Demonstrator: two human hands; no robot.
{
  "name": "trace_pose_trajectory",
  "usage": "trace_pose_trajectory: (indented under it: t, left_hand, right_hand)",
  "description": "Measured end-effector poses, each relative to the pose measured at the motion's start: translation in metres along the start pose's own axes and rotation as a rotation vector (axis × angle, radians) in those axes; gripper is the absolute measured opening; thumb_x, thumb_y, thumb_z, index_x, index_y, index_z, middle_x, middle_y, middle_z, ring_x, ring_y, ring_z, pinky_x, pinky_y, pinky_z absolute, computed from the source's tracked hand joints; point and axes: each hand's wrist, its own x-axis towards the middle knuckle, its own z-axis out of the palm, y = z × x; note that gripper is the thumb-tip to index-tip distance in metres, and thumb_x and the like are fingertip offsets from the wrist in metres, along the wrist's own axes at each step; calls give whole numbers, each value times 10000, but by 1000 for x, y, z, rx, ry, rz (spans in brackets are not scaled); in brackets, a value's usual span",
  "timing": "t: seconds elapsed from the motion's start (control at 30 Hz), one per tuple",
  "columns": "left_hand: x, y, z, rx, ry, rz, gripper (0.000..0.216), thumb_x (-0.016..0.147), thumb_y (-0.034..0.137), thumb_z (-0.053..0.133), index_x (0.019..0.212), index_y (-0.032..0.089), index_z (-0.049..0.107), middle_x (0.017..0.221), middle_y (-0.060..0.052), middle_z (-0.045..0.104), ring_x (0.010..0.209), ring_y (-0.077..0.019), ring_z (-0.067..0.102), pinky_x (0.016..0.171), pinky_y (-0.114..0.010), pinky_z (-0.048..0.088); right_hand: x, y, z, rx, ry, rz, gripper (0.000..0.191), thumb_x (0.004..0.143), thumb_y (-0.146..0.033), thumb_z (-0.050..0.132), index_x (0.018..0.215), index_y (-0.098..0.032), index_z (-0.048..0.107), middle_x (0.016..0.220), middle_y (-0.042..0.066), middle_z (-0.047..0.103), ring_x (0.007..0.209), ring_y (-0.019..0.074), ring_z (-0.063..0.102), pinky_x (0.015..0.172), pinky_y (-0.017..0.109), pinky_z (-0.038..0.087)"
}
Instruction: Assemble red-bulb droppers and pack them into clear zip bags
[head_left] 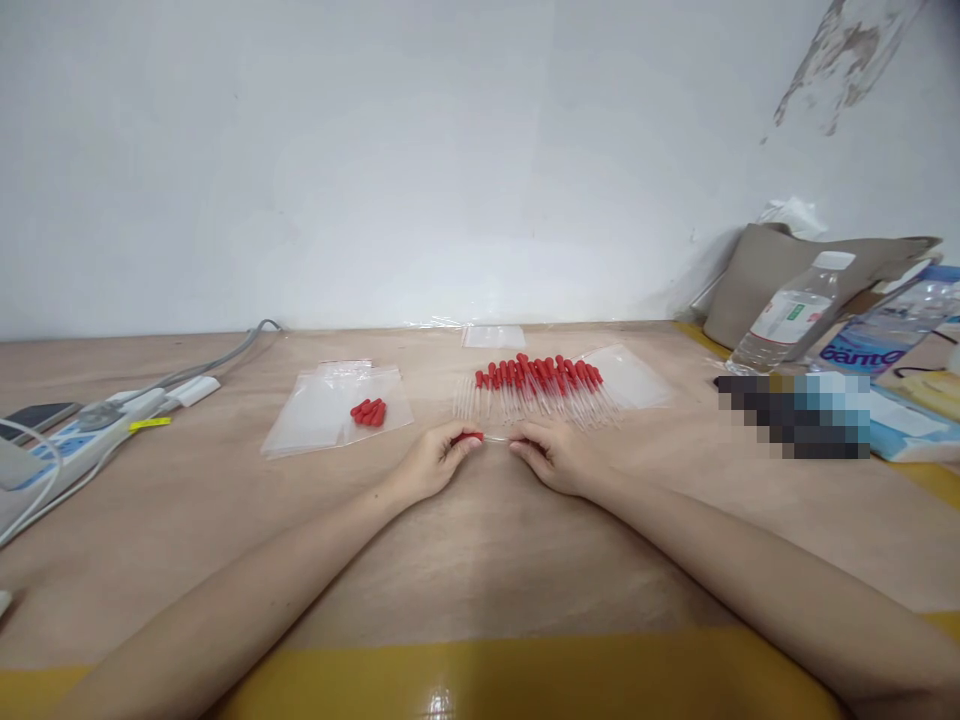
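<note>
Both forearms slanted inward, hands nearly meeting above the brown tabletop (487, 570). The left hand (439, 462) pinched a red bulb (472, 436); the right hand (555, 456) gripped the clear tube (496, 439) spanning between them, just before the red-topped droppers (523, 374). Tabletop stretched nearward to a yellow band (480, 682); the wall (480, 150) bounded the far edge.

Head camera, facing forward and down at hands (436, 462).
</note>
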Motion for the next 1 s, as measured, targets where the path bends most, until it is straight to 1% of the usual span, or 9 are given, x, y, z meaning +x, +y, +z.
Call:
trace_pose_trajectory:
  t: [0.17,0.3,0.43,0.6,0.7,0.8,1.0]
  left_hand:
    - [-1,1,-2,-11,-76,11,202,846,294,446,887,176,605,829,-16,639,769,-139,580,711,-242,453]
    - [-3,1,-2,25,-114,7,209,846,306,451,886,190,620,827,-20,646,773,-146,583,705,-249,456]
    - [-3,3,-1,93,-115,25,233,849,330,451,899,190,630,837,-37,643,775,-154,574,716,-267,449]
    - [-4,4,-1,146,-67,51,233,847,345,451,892,180,609,788,-36,618,727,-147,560,672,-258,443]
    - [-5,4,-1,171,-60,71,233,846,340,451,890,168,603,780,-38,611,707,-143,554,658,-254,438]
    - [-6,5,-3,193,-69,110,229,850,320,446,890,164,609,789,-45,612,711,-142,552,662,-255,435]
    - [-3,7,-4,228,-74,147,217,853,306,445,874,166,609,778,-43,618,711,-144,558,658,-253,433]
  right_hand:
    - [2,9,0,-10,-40,-51,181,863,-243,420,840,-198,594,773,11,607,699,122,525,717,281,325]
    - [0,14,1,-101,-48,-81,202,867,-261,416,868,-212,612,770,11,619,668,123,513,698,293,293]
    - [-2,12,2,-192,-39,-84,203,859,-252,424,838,-206,620,741,15,614,629,119,488,691,299,270]
    - [2,-2,0,-177,-39,-62,243,868,-239,378,785,-177,598,679,15,601,593,114,468,690,296,269]
    - [7,-12,-2,-201,-87,-36,270,868,-229,362,718,-168,578,652,19,598,588,118,463,674,292,264]
    - [10,-15,1,-205,-131,-18,272,860,-215,374,660,-167,552,624,11,592,572,114,456,675,292,258]
    - [12,-13,8,-155,-158,33,284,877,-229,364,692,-180,574,600,-4,590,543,107,455,708,296,268]
